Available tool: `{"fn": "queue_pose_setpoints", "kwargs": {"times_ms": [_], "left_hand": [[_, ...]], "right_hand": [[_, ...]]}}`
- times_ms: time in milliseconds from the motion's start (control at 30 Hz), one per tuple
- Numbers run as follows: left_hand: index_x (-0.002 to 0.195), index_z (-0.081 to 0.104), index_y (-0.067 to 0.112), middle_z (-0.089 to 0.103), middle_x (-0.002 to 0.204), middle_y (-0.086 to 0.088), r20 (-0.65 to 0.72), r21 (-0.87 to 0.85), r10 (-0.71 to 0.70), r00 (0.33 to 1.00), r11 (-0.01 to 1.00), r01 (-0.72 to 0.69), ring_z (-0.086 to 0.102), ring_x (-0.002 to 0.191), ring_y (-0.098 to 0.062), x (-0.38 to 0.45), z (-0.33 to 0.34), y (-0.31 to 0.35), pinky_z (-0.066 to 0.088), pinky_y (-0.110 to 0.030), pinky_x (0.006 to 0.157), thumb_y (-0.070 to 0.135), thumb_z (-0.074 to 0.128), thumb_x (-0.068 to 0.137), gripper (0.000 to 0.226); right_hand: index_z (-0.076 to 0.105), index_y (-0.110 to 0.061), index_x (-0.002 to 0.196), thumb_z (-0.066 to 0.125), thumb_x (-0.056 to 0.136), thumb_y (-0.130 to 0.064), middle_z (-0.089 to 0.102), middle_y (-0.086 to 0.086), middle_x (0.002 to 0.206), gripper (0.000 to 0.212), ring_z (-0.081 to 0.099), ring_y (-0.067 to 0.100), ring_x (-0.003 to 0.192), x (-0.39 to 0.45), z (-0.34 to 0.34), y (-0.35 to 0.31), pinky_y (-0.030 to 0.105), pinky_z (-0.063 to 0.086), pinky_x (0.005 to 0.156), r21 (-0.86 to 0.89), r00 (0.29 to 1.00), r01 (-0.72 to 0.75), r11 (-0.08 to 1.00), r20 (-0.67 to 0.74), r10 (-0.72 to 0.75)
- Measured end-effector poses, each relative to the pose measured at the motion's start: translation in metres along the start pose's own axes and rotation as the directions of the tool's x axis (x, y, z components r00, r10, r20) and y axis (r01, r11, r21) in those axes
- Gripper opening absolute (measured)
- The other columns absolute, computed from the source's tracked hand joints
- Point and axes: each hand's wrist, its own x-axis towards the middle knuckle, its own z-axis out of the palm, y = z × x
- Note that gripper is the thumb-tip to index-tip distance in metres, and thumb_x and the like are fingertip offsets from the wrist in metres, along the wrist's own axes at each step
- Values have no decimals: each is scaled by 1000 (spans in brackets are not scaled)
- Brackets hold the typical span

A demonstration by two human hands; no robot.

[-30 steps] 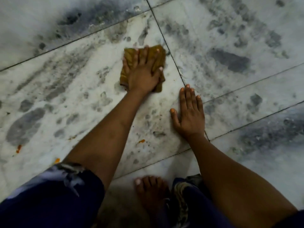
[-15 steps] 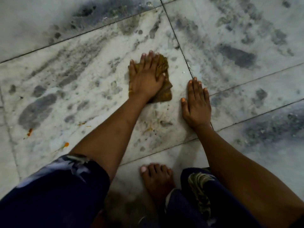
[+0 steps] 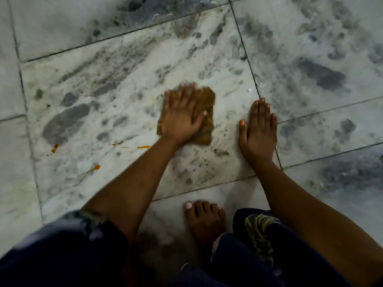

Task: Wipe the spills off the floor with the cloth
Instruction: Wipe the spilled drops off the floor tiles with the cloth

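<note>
A brown-yellow cloth [image 3: 207, 100] lies on the white marble floor tile [image 3: 124, 79], blurred by motion. My left hand [image 3: 182, 118] presses flat on top of it, fingers spread, and covers its left half. My right hand [image 3: 259, 131] rests flat on the floor just right of the cloth, on the tile joint, holding nothing. Orange spill spots sit to the left of my left forearm: a streak [image 3: 143, 147], a drop [image 3: 96, 167] and a smear [image 3: 55, 147].
My bare foot [image 3: 205, 220] stands on the tile below my hands, with dark patterned clothing [image 3: 259, 230] beside it and over my knee at bottom left. Grey veined marble tiles with dark joints run all around.
My left hand has dragged the cloth toward me, from the tile's far right corner to level with my right hand. The right hand has stayed planted.
</note>
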Motion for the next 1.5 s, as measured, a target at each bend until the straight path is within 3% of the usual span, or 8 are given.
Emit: {"fn": "queue_pose_setpoints", "kwargs": {"times_ms": [133,333,667,767,933,1067,1300,1500], "left_hand": [[150,18,22,16,158,-2,-67,-66,-168,983,984,164,9,146,-23,18,-5,0,-7,-46,115,49,26,91,65],[146,28,22,29,153,-4,-66,-89,-36,997,996,30,18,142,-24,-111,22,43,6,-51,115,50,35,87,65],[148,20,30,15,158,0,4,-43,-102,995,994,102,5,146,-27,4,-21,-86,-6,-48,113,59,17,81,73],[147,25,24,22,155,-8,9,-1,187,982,982,-187,15,144,-33,-41,-11,-76,0,-51,112,56,25,84,70],[147,19,35,16,155,-5,135,-55,622,771,782,-621,9,143,-26,-116,0,-94,-2,-50,113,58,21,93,59],[144,1,50,8,154,-2,116,-118,446,888,893,-434,6,143,-23,-86,-10,-140,-3,-44,110,65,8,89,57],[144,16,34,16,156,-3,14,-68,97,995,993,-96,11,144,-28,-85,-9,-120,-1,-51,111,56,25,88,61],[145,22,35,17,155,-2,16,-83,220,975,972,-218,9,143,-24,-145,-1,-121,-1,-49,113,53,19,93,55]], "right_hand": [[19,-3,148,16,93,-41,18,15,155,66,14,24,145,0,0,-5,32,1,116,4,997,76,997,-2,-76],[22,-2,147,21,94,-37,20,16,154,63,16,24,144,15,1,-25,33,2,116,21,979,204,979,1,-204],[19,-6,149,19,94,-41,17,12,156,64,14,23,144,16,13,-44,35,2,116,-17,915,390,921,119,-385],[18,-7,149,19,94,-43,16,12,156,66,13,22,145,15,13,-47,35,2,116,-31,921,375,927,128,-368],[15,-8,149,19,93,-44,13,11,157,66,9,20,145,14,12,-47,34,1,116,-46,923,366,930,142,-356],[10,-10,150,17,93,-45,7,9,158,67,3,17,145,14,12,-48,34,-1,117,-43,923,360,932,163,-349],[9,-10,150,15,93,-45,6,9,158,67,2,17,145,14,9,-63,32,-5,116,62,931,331,941,137,-337],[13,-8,150,17,94,-41,10,11,158,65,6,19,145,21,15,-88,32,-3,116,32,879,453,891,149,-452]]}}
